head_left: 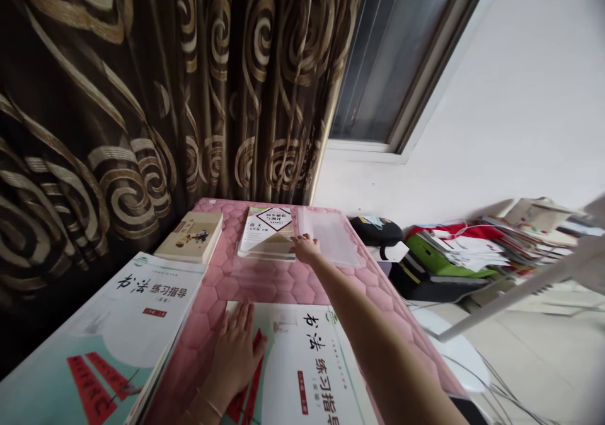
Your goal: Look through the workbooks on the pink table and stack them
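My left hand (236, 349) lies flat, fingers stretched, on the left part of a calligraphy practice book (293, 362) that is turned sideways in front of me. My right arm reaches across this book. At its end, my right hand (306, 249) is at the lower right edge of a white workbook (265, 229), fingers apart and slightly bent. A clear plastic book cover (333, 239) spreads out to the right of the workbook, beside and partly under that hand. Whether the fingertips press on the workbook or on the plastic cannot be made out.
A pink quilted-pattern surface (293, 291) bears the books. At left are a second calligraphy book (137, 324) and a tan book stack (191, 236). A patterned curtain (212, 97) hangs behind. Bags and papers (454, 251) lie at right, near a white lamp arm (505, 299).
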### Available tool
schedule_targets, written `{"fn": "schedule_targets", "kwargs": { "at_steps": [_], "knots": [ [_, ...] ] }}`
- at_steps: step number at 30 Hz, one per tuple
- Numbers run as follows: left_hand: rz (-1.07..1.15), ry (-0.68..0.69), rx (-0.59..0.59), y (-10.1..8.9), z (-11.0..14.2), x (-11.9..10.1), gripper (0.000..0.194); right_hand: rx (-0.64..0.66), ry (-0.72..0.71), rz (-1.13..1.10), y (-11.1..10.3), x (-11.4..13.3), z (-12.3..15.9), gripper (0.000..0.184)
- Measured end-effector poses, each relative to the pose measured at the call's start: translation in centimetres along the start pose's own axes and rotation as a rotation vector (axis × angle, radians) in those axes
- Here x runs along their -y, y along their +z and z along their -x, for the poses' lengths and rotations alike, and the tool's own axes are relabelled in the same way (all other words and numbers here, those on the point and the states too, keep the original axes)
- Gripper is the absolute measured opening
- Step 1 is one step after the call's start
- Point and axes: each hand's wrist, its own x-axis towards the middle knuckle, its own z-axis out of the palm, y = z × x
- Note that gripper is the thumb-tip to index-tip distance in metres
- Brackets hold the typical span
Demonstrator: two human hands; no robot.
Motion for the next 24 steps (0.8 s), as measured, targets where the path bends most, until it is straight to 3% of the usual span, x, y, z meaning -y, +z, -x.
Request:
{"fn": "schedule_targets", "kwargs": {
  "at_steps": [4,8,16,24],
  "knots": [
    [0.008,-0.004,0.026,-0.4,-0.1,-0.1,0.065,-0.033,0.025,0.005,-0.5,-0.6,-0.6,0.029],
    [0.023,0.002,0.024,-0.6,0.0,-0.1,0.065,-0.132,0.034,-0.016,-2.4,-1.3,-0.4,0.032],
    [0.032,-0.055,0.034,-1.4,-0.2,-0.5,0.064,-0.305,0.037,-0.044,-6.1,-1.3,2.1,0.033],
    [0.038,-0.040,0.034,-1.7,-0.3,-0.5,0.061,-0.336,0.079,-0.082,-5.6,-0.7,2.9,0.031]
  ]
}}
